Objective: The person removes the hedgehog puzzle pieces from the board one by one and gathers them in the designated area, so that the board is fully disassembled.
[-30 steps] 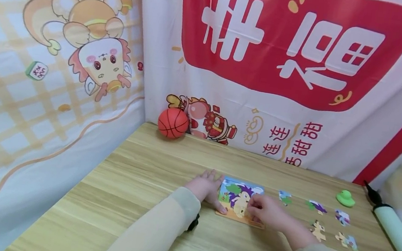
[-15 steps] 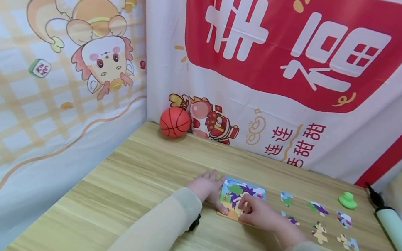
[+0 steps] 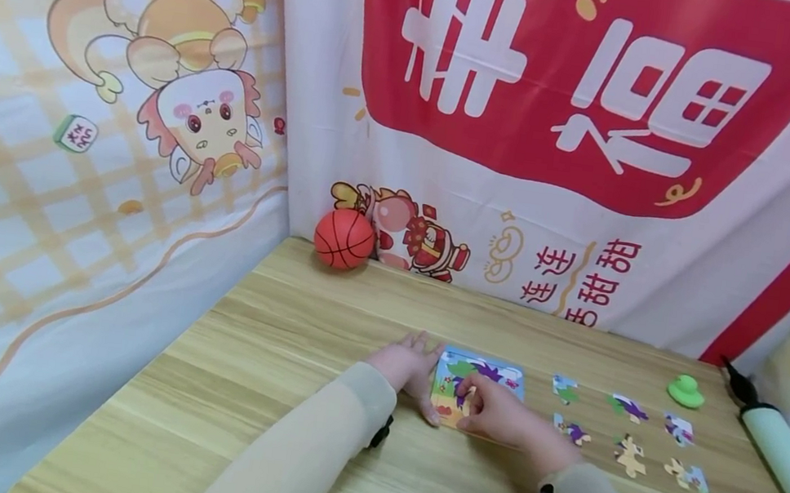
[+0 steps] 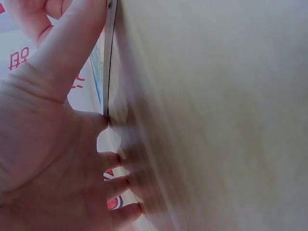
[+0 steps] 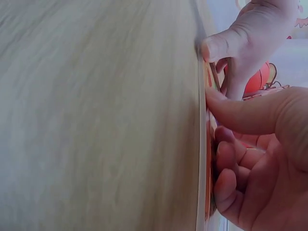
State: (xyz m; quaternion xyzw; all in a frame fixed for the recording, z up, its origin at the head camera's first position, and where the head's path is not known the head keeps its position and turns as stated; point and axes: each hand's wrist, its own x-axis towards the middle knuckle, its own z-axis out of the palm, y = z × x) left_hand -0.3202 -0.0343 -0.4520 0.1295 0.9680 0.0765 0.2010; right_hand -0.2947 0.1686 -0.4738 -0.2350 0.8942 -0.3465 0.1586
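A small jigsaw board (image 3: pixel 453 362) with a purple-haired cartoon picture lies flat on the wooden table. My left hand (image 3: pixel 415 372) rests at its left side with fingers spread; the left wrist view shows that hand (image 4: pixel 53 159) with fingertips on the table and the thumb along the board. Over the board's lower middle, my right hand (image 3: pixel 503 414) pinches a puzzle piece (image 5: pixel 217 77), whose thin edge tilts up from the board in the right wrist view. Most of that piece is hidden by the fingers. Loose puzzle pieces (image 3: pixel 630 456) lie in two rows to the right.
A green rubber duck (image 3: pixel 686 391) sits beyond the loose pieces. At the table's right edge lies a pale green hand pump (image 3: pixel 785 467) with a black nozzle. A red toy basketball (image 3: pixel 344 239) stands in the back left corner, against the printed cloth (image 3: pixel 406 157).
My right hand has moved left across the board, from its right side to the lower middle, uncovering a loose piece to the right. The left hand stays at the board's left side.
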